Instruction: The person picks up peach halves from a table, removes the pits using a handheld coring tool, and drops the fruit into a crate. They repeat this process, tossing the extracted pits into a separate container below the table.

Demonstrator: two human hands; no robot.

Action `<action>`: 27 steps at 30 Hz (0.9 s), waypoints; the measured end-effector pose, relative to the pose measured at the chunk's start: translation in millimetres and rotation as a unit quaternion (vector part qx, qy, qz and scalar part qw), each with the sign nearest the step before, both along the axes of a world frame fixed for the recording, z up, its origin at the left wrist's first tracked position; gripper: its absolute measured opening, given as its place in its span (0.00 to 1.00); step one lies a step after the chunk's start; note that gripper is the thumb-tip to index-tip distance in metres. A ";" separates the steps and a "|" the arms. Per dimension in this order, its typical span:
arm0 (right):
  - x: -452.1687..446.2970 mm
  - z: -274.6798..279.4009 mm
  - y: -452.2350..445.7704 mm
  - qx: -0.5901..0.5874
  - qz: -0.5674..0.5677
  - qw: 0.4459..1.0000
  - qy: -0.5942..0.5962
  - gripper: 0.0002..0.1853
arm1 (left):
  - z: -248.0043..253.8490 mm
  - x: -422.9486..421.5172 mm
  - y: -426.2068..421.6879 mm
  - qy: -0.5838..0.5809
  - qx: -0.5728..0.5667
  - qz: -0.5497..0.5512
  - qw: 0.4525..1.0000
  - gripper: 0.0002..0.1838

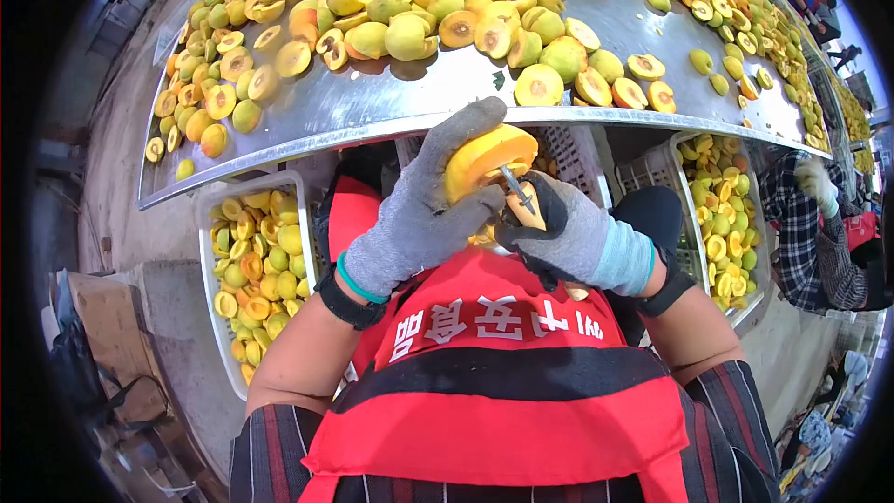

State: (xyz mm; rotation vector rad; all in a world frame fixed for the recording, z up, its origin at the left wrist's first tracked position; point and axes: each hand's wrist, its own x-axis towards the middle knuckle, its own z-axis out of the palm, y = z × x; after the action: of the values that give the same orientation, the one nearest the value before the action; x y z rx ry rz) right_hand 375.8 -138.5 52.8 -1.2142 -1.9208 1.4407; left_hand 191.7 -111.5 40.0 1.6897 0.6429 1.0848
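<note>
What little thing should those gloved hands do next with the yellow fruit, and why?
Perhaps the grey-gloved right hand should gently turn the wooden-handled metal tool against the yellow-orange cut fruit, because the tool's metal end is already at the fruit and the grey-gloved left hand is holding it.

Bright sunlight, pale concrete floor (130,158), shiny metal-topped table (382,98); cardboard box (114,326) at left

This is a fruit-processing workplace: a long metal table (372,104) is heaped with halved fruit (438,9), plastic crates (209,261) full of it stand below, the red apron (503,428) bears printed characters, and another gloved person (796,210) sits farther along.
</note>
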 end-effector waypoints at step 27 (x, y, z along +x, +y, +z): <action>0.7 -9.9 -17.4 0.172 -0.085 0.968 -0.162 0.21 | -9.3 -4.2 -11.0 -0.135 -0.281 0.079 0.947 0.40</action>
State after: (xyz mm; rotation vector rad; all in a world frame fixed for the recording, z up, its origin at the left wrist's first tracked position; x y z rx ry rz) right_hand 376.5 -155.9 42.9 -1.4650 -2.1034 0.8143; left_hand 187.5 -122.5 30.7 0.9941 0.8247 1.0891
